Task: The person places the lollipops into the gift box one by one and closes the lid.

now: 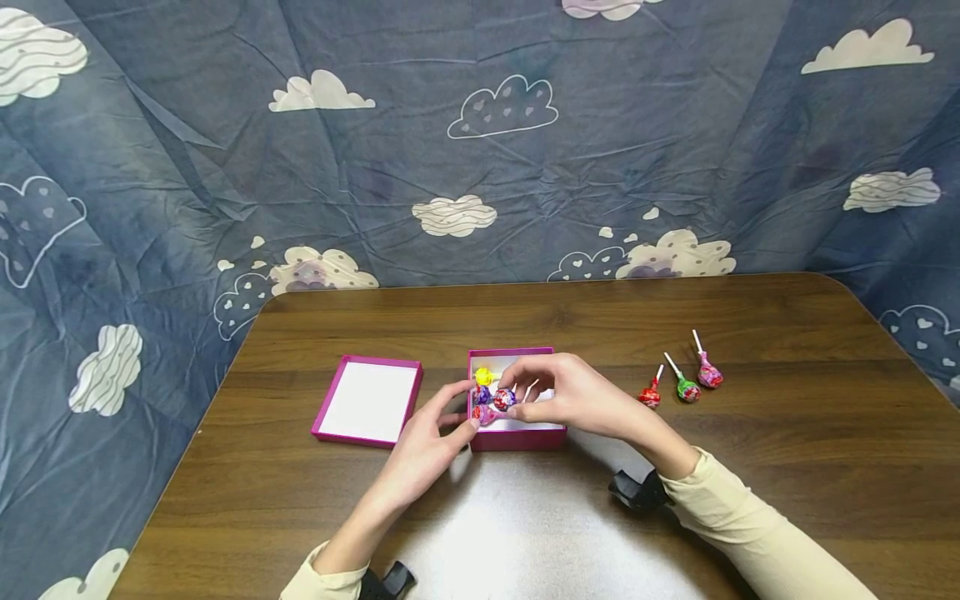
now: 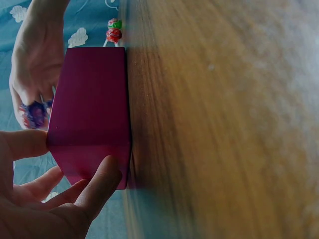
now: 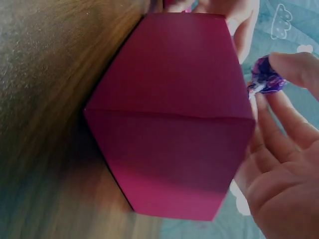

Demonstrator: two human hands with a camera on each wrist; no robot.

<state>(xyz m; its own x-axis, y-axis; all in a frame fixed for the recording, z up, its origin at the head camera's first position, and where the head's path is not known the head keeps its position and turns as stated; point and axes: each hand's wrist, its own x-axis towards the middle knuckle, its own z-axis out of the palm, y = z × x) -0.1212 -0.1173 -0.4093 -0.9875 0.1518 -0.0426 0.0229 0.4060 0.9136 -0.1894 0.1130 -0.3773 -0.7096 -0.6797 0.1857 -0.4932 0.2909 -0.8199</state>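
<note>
An open magenta box (image 1: 517, 439) with a white inside stands mid-table. My left hand (image 1: 429, 442) holds its left side, thumb at the front-left corner and fingers spread on the left wall (image 2: 75, 157). Over the box, my right hand (image 1: 573, 396) pinches a lollipop (image 1: 504, 399) in a purple, red and white wrapper, also seen as a purple ball (image 3: 266, 77) in the right wrist view. Along the left inside lie a yellow lollipop (image 1: 484, 377), a purple-blue lollipop (image 1: 482, 395) and a pink lollipop (image 1: 485, 414). The right hand hides part of the inside.
Left of the box lies its magenta lid (image 1: 367, 400), white inside facing up. To the right, a red lollipop (image 1: 650, 395), a green lollipop (image 1: 686, 388) and a pink-purple lollipop (image 1: 708, 373) lie on the wooden table (image 1: 810, 433). A blue cloud-patterned cloth (image 1: 525, 183) hangs behind.
</note>
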